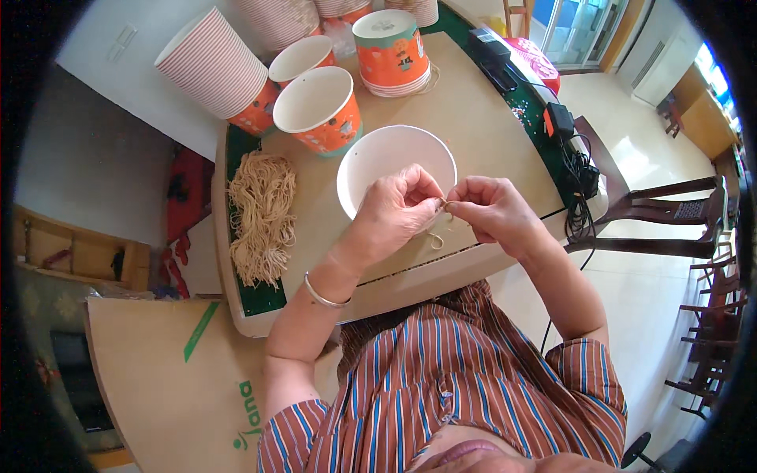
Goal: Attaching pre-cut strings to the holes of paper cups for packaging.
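A short tan cord [438, 233] is pinched between both hands just above the counter [473, 134], in front of a white paper bowl [378, 158]. The left hand [394, 211] and right hand [493, 209] have fingertips pressed together on it; the cord is best kept taut while worked. A pile of tan cords [260, 217] lies to the left.

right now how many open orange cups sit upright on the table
2: one orange cup just behind the white bowl, a second cup behind it beside the tilted striped stack. A lidded stack stands further right; others at the top edge may be hidden.
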Motion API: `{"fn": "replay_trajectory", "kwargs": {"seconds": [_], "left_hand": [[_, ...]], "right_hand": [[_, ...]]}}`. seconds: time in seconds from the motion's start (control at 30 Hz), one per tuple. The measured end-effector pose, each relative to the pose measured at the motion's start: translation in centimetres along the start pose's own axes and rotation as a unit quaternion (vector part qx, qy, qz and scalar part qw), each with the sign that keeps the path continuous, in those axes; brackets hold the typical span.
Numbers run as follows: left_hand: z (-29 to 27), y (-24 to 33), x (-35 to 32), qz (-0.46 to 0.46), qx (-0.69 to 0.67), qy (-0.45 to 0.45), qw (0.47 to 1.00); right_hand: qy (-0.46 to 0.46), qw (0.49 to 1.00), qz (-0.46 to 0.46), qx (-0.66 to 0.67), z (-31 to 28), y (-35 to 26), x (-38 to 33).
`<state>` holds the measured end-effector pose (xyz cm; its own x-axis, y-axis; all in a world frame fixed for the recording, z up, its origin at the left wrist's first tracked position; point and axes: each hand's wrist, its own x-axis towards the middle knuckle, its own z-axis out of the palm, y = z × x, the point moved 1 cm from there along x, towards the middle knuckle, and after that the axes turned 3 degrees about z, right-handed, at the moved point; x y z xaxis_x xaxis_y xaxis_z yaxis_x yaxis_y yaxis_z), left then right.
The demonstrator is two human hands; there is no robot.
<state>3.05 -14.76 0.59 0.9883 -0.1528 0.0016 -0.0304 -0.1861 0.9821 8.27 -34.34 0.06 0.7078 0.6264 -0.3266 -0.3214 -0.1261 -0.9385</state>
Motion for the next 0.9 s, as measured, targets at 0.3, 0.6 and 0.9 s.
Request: {"fn": "replay_trajectory", "kwargs": {"seconds": [0.3,0.6,0.9], "left_hand": [[0.2,0.8,-0.3,0.105,0.172,0.038,0.979],[0.3,0.9,-0.8,0.099,0.181,0.042,0.978],[-0.5,-0.4,-0.2,-0.030,-0.040,-0.043,0.998]], "right_hand": [[-0.007,1.000,0.001,-0.009,-0.1,-0.2,0.0],[0.004,1.000,-0.012,0.000,-0.1,-0.2,0.2],[0.031,0.992,-0.050,-0.112,0.0,0.0,0.2]]}}
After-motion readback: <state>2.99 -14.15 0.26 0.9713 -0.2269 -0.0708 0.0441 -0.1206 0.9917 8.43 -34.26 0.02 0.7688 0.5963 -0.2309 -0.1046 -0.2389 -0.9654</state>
